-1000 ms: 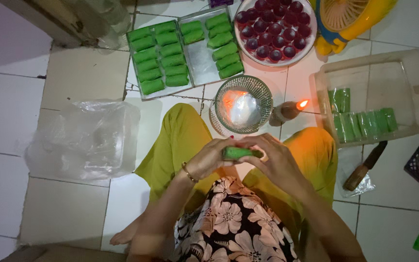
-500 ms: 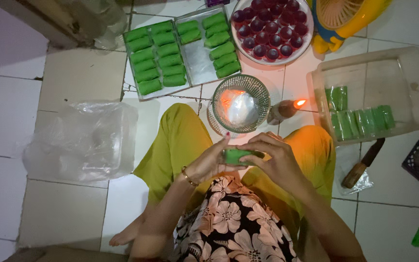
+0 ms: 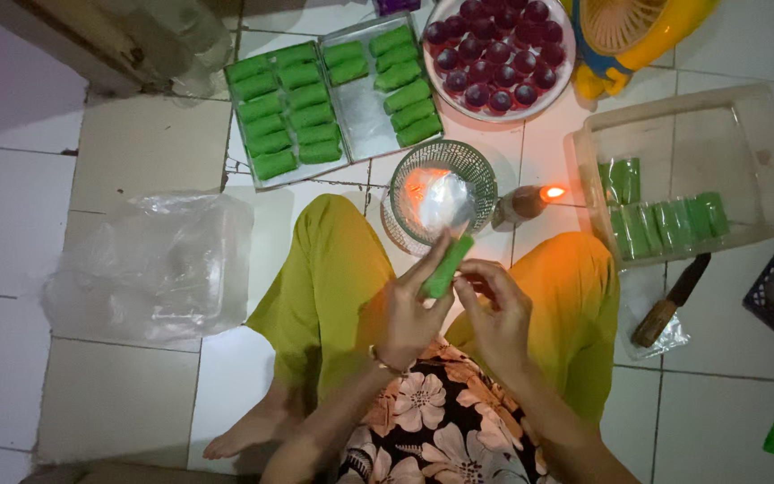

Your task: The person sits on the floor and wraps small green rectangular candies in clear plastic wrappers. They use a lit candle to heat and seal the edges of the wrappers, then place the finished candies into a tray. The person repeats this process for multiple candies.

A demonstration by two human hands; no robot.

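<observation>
I sit cross-legged on a tiled floor. My left hand [image 3: 409, 309] grips a green roll [image 3: 448, 265] in clear wrap, tilted so its far end points toward the wire basket [image 3: 443, 191]. My right hand [image 3: 494, 309] pinches the wrap at the roll's near end with its fingertips. Both hands hover over my lap, between my knees in yellow-green trousers.
Two metal trays [image 3: 365, 99] of green rolls lie ahead, beside a plate of dark red sweets [image 3: 499, 49]. A lit candle [image 3: 530, 202] burns right of the basket. A clear tub [image 3: 692, 170] holds wrapped rolls at right; a knife [image 3: 669, 300] lies below it. Crumpled plastic bags [image 3: 150, 264] lie left.
The roll has swung from lying crosswise between both hands to pointing away toward the basket. My left hand turned palm-down around it, and my right hand slid to its near end.
</observation>
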